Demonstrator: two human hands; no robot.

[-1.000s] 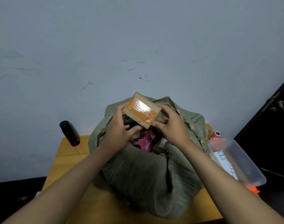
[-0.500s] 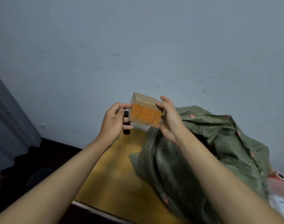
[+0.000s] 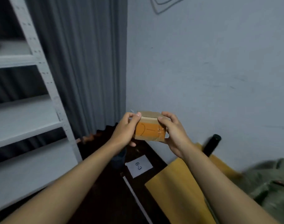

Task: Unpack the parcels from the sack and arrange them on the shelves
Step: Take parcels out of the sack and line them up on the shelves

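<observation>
Both hands, left hand point(image 3: 125, 128) and right hand point(image 3: 173, 131), are pinching the small orange-taped cardboard parcel point(image 3: 149, 128), white metal shelves point(image 3: 25, 113) standing at nine o'clock

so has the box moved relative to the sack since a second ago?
Yes. The box, gripped by the left hand and right hand, was directly over the sack; now it is well left of it, toward the shelves.
</observation>
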